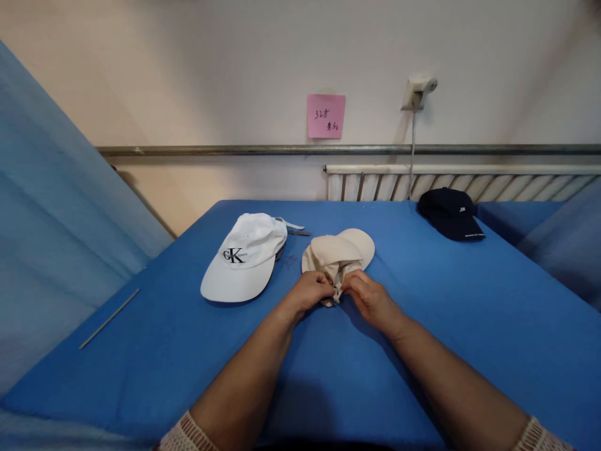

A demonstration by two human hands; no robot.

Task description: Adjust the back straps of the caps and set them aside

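A beige baseball cap (335,250) lies in the middle of the blue table, its brim pointing to the far right and its back strap end toward me. My left hand (310,291) pinches the cap's strap from the left. From the right, my right hand (370,300) pinches the same strap area, fingertips close to the left ones. The fastening between the fingers is partly hidden. To the left sits a white cap (248,250) with black letters, its brim toward me and a loose strap end sticking out at the back.
A dark navy cap (449,210) rests at the table's (188,369) far right. A thin stick (110,318) lies near the left edge. Behind are a radiator (469,178), a metal pipe (263,151) and a plugged-in cord (412,144). Blue curtains (56,175) hang at the left.
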